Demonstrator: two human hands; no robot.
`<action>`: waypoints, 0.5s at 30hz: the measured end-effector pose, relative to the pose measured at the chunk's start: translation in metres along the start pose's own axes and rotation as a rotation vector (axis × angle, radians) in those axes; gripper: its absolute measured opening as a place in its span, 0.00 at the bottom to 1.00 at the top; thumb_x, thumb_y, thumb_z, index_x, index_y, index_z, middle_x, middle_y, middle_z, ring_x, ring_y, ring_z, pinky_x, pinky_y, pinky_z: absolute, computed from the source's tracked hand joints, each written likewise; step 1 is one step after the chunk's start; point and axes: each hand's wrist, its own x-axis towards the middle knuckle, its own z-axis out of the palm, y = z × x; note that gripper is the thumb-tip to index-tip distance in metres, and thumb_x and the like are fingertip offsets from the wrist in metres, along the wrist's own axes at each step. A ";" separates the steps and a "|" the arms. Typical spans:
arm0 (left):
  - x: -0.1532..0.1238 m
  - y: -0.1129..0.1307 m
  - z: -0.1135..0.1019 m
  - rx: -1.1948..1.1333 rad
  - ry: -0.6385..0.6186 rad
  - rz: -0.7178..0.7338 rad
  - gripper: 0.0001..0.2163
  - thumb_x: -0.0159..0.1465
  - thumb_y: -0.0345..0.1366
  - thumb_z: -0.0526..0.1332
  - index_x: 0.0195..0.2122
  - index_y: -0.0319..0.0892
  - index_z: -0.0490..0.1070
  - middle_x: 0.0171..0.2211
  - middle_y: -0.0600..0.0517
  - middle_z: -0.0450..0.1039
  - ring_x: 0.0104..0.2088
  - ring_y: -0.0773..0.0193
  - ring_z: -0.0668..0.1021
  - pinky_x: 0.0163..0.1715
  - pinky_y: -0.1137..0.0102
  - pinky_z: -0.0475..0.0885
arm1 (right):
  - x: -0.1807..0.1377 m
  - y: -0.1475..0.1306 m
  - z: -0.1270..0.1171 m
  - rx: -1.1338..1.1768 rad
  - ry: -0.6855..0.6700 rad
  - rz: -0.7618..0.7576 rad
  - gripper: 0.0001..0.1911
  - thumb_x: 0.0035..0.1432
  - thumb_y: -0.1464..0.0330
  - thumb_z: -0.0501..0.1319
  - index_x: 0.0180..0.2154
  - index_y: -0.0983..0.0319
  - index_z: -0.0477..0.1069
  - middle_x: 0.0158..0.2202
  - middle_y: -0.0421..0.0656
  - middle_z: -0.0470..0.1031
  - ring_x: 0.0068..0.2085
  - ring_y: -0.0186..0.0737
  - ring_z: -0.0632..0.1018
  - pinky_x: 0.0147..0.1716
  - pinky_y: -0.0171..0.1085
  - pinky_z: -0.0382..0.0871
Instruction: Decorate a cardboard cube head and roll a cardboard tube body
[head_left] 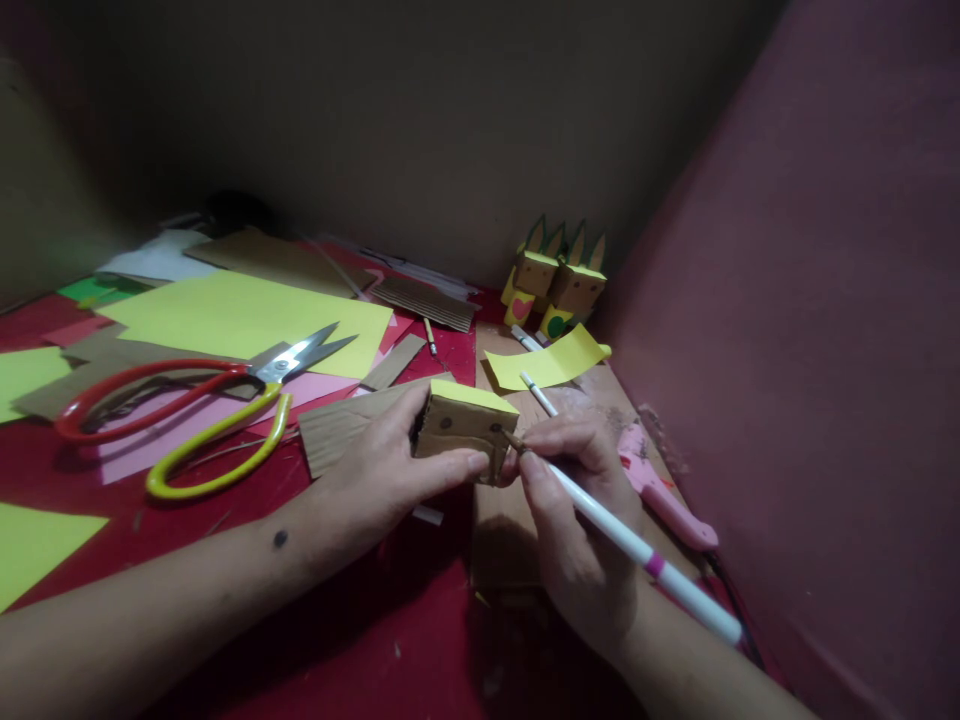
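Note:
My left hand (397, 460) grips a small cardboard box (461, 425) with a yellow paper top, its thumb across the lower front. Two dark round eye marks show on the box's front face. In my right hand (581, 500) is a white marker (622, 535) with a purple band, its tip touching the front near the right-hand mark. My right fingers are closed around the marker close to its tip. The underside and back of the box are hidden by my left hand.
Scissors (274, 372) with red and yellow handles lie at left on yellow paper (247, 315) and cardboard scraps. Two cardboard figures (581, 285) with pointed ears stand at the back right. A pink glue gun (664, 490) lies by the pink wall, near a curled yellow strip (551, 362).

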 end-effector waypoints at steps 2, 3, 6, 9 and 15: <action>0.000 -0.001 0.000 -0.001 0.002 0.001 0.21 0.56 0.46 0.71 0.48 0.46 0.71 0.41 0.54 0.81 0.43 0.52 0.82 0.38 0.66 0.77 | 0.000 0.000 0.001 0.002 0.006 0.008 0.06 0.63 0.75 0.59 0.38 0.58 0.69 0.34 0.37 0.72 0.28 0.31 0.71 0.32 0.37 0.70; 0.001 -0.001 0.000 0.001 0.005 0.000 0.21 0.56 0.46 0.71 0.48 0.46 0.72 0.41 0.54 0.81 0.43 0.52 0.82 0.38 0.66 0.77 | 0.000 0.001 0.001 -0.002 0.006 0.011 0.06 0.63 0.75 0.59 0.38 0.58 0.69 0.33 0.37 0.72 0.27 0.31 0.70 0.32 0.37 0.70; 0.001 -0.002 0.000 0.025 0.016 0.025 0.20 0.57 0.46 0.70 0.48 0.45 0.72 0.41 0.53 0.81 0.43 0.52 0.82 0.37 0.65 0.77 | 0.000 0.002 0.002 -0.022 0.015 0.009 0.05 0.63 0.75 0.59 0.37 0.58 0.69 0.33 0.37 0.73 0.28 0.32 0.71 0.31 0.37 0.69; 0.001 -0.001 0.000 0.025 -0.001 0.017 0.21 0.57 0.46 0.70 0.48 0.45 0.72 0.42 0.52 0.81 0.43 0.52 0.81 0.38 0.65 0.77 | -0.001 0.003 0.002 -0.034 0.018 0.011 0.05 0.63 0.75 0.59 0.37 0.58 0.68 0.32 0.37 0.73 0.31 0.34 0.74 0.32 0.37 0.69; 0.001 0.000 -0.001 0.054 -0.008 0.011 0.20 0.57 0.46 0.70 0.48 0.45 0.72 0.41 0.52 0.81 0.42 0.52 0.81 0.37 0.64 0.77 | -0.002 0.004 0.001 -0.073 0.025 0.003 0.05 0.62 0.74 0.59 0.37 0.58 0.68 0.32 0.38 0.72 0.33 0.37 0.75 0.36 0.40 0.70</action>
